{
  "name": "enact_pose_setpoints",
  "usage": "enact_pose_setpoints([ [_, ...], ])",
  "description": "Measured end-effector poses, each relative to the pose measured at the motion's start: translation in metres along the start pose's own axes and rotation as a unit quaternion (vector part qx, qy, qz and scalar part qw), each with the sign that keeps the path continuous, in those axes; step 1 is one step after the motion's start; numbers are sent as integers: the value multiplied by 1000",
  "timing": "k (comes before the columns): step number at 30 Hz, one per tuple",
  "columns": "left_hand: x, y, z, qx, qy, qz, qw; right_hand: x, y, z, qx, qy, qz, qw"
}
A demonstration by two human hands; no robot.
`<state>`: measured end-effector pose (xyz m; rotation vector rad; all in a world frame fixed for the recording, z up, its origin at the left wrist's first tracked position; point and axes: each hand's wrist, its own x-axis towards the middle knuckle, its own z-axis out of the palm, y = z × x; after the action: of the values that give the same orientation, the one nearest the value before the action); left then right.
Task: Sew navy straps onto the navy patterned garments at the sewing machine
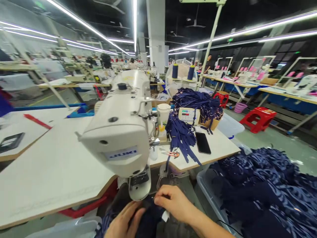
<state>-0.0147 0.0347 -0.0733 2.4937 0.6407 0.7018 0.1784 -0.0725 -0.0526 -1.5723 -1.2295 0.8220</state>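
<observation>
In the head view, a piece of navy fabric with a small white tag lies just below the head of a white JUKI sewing machine. My left hand grips the fabric from the left, thumb beside the fingers. On the other side my right hand pinches its upper edge between thumb and forefinger. Both hands are close to the rounded metal end under the machine head. The lower part of the fabric runs out of view.
A heap of navy straps, orange thread snips and a black phone lie on the white table. Beside my right arm stands a plastic bin piled with navy garments. Red stools stand farther off.
</observation>
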Motion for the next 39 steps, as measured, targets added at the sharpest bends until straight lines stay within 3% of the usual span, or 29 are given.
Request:
enact_pose_setpoints([
  [2,1,17,4,-89,-53,-97,990,-2,-2,2,67,-2,22,998],
  [4,4,35,5,-197,-105,-183,957,-6,-4,4,112,2,37,993],
  [7,9,53,0,-302,-92,-243,917,-12,-4,6,104,3,41,994],
  [10,9,57,-5,-327,-55,-263,906,-16,1,7,94,3,52,994],
  [13,5,57,-6,-317,-42,-286,903,-18,7,6,94,-43,77,992],
  [16,1,59,-5,-293,-33,-252,922,-17,10,8,127,-96,96,983],
  [18,-1,61,-4,-264,-28,-206,942,-17,10,12,160,-95,95,978],
  [25,-5,63,-2,-59,7,-80,995,-24,18,33,313,79,107,940],
  [31,-9,68,-6,88,30,18,995,-30,17,25,170,76,26,982],
  [35,-9,72,-12,118,28,42,992,-34,12,24,114,107,-97,983],
  [39,-10,73,-16,133,36,63,988,-37,15,25,76,113,-153,979],
])
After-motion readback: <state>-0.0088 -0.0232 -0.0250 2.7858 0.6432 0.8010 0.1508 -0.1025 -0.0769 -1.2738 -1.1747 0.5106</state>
